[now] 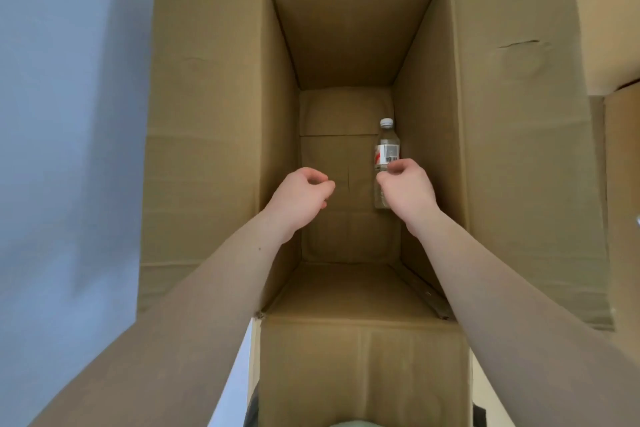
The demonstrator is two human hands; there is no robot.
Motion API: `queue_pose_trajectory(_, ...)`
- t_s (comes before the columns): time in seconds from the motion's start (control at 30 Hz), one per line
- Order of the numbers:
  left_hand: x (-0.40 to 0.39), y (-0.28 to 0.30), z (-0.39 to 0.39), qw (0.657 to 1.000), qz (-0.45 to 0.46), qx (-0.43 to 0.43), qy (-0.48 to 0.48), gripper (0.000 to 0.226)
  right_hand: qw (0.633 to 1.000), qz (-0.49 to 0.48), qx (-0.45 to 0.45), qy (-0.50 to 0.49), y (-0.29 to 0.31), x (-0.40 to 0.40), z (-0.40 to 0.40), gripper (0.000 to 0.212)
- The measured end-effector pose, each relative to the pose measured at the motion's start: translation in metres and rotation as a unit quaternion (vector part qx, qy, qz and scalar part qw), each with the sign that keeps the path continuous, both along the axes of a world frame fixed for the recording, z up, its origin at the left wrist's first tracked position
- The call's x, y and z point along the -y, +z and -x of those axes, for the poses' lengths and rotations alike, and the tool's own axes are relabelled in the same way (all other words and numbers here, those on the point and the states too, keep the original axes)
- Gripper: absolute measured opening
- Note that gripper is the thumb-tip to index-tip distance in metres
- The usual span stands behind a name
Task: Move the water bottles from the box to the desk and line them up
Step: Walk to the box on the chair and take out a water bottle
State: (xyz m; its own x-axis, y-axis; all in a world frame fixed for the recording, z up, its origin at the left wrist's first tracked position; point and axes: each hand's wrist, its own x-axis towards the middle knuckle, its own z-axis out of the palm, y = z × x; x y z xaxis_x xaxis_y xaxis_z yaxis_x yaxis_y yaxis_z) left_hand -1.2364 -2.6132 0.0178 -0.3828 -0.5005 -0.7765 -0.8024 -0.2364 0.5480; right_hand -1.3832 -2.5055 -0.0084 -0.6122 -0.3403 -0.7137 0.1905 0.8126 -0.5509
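A clear water bottle (387,149) with a white cap and a white label lies on the bottom of a deep open cardboard box (221,135), against its right wall, cap pointing away from me. Both my arms reach down into the box. My right hand (407,189) hovers over the bottle's lower half and hides part of it. Its fingers are loosely curled, and none wraps round the bottle. My left hand (301,199) hangs to the left of the bottle with loosely curled fingers and holds nothing.
The box's four flaps are folded outward, the near flap (360,367) hanging toward me. A pale blue-grey surface (62,114) lies to the left of the box. More cardboard (623,156) stands at the right edge.
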Motion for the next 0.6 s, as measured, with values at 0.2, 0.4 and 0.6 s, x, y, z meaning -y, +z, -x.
queue_pose_trajectory(0.2,0.011,-0.045,0.030,0.999,-0.027,0.024,0.030,0.030,0.998,-0.054,-0.027,0.013,-0.040,0.025,0.018,0.048)
queue_pose_trajectory(0.4,0.023,-0.084,0.053,0.995,-0.058,0.048,0.066,0.029,0.994,-0.089,-0.055,-0.012,-0.082,0.043,0.022,0.060)
queue_pose_trajectory(0.6,0.043,-0.120,0.076,0.989,-0.088,0.077,0.086,0.031,0.989,-0.099,-0.040,-0.102,-0.127,0.051,0.026,0.078)
